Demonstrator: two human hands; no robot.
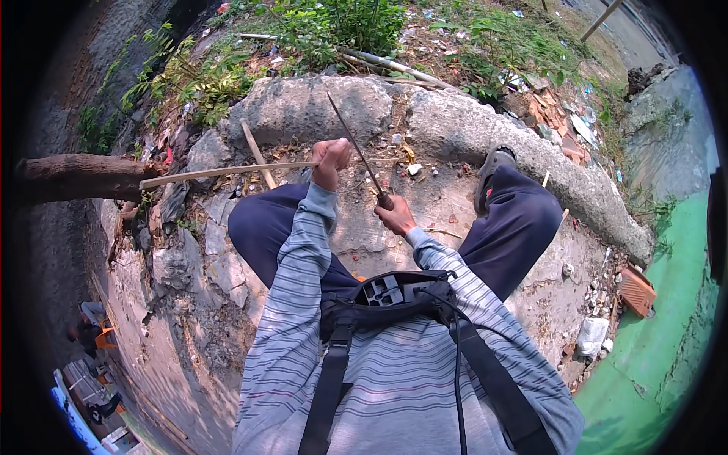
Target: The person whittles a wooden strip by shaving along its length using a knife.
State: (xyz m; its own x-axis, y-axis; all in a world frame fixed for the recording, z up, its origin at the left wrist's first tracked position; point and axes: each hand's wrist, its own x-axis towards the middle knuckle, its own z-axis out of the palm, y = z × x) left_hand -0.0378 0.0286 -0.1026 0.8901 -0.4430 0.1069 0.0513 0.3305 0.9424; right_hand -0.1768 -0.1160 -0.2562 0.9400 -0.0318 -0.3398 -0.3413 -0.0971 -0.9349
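Fingers point(339, 149) of the left hand point(329, 164) were curled tight around a slender wooden strip point(227, 172), which ran out left toward a tree trunk point(83, 178). Right hand point(396, 217), lower and nearer the body, gripped the dark handle of a long-bladed knife point(354, 139); its narrow blade slanted far and left, passing just right of the left fist, tip toward the kerb. Couldn't tell whether the blade touched the strip. Second wooden stick point(258, 154) sat left of the left hand, crossing the strip's line. Both hands were between the spread knees, in navy trousers point(512, 227); striped grey sweater point(394, 379), black straps point(326, 390), dark shoe point(493, 176) at right. Broken concrete kerb point(311, 106) curved across the far side, with leafy plants point(345, 34), litter and a pale pole point(394, 67) beyond. Far right had rubble pieces; near right, an orange brick point(637, 291) and white bag point(592, 336) lay beside green-coloured ground point(644, 364). Orange chair point(105, 338) showed at near left, small and blurred.
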